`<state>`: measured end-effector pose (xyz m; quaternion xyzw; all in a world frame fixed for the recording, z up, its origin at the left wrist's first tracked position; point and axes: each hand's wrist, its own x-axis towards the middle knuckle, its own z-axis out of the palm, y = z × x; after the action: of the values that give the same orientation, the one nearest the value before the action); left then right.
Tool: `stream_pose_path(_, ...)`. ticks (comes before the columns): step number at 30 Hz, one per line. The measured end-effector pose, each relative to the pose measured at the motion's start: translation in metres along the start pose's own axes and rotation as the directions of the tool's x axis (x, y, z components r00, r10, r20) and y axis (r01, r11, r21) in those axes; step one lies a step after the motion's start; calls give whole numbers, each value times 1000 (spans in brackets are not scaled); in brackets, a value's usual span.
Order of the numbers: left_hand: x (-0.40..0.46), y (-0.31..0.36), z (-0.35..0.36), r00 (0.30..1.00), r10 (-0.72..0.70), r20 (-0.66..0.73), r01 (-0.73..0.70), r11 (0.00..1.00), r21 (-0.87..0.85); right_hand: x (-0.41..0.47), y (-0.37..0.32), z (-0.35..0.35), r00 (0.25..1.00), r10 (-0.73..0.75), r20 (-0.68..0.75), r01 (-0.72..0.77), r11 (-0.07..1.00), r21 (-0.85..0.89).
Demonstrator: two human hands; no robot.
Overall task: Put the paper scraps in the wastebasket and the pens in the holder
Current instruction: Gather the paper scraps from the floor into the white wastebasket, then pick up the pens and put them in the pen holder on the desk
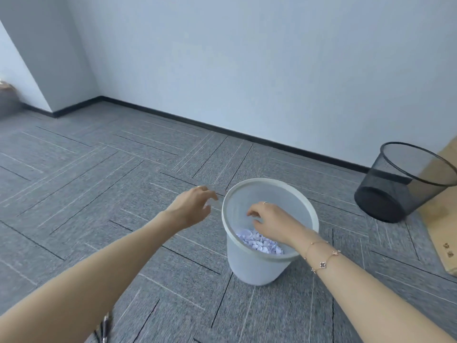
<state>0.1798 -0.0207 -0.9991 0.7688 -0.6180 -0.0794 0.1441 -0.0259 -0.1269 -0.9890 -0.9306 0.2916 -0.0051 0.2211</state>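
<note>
A white plastic wastebasket (pixel 249 266) stands upright on the grey carpet in the middle of the view. Several white paper scraps (pixel 257 242) lie in its bottom. My right hand (pixel 270 222) hangs over the basket's mouth, fingers loosely spread and pointing down, with nothing visible in them. My left hand (pixel 191 206) hovers just left of the basket's rim, fingers apart and holding nothing. Dark pens (pixel 105 326) show at the bottom edge, partly hidden under my left forearm.
A black wire-mesh basket (pixel 395 184) lies tipped against a cardboard box (pixel 442 219) at the right. A white wall with a dark baseboard (pixel 222 128) runs behind. Grey carpet tiles cover the floor on the left.
</note>
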Motion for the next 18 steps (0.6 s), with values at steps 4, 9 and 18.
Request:
stream_pose_path(4,-49,-56,-16,991,-134,1,134,991,-8,18,-42,14,996,-90,-1,90,996,-5)
stream_pose_path(9,-109,-98,-18,963,-268,27,268,963,3,35,-84,46,984,-165,69,168,985,-38)
stream_pose_path(18,-195,-161,3,892,-449,55,452,891,-54,56,-136,121,948,-220,230,245,966,-84)
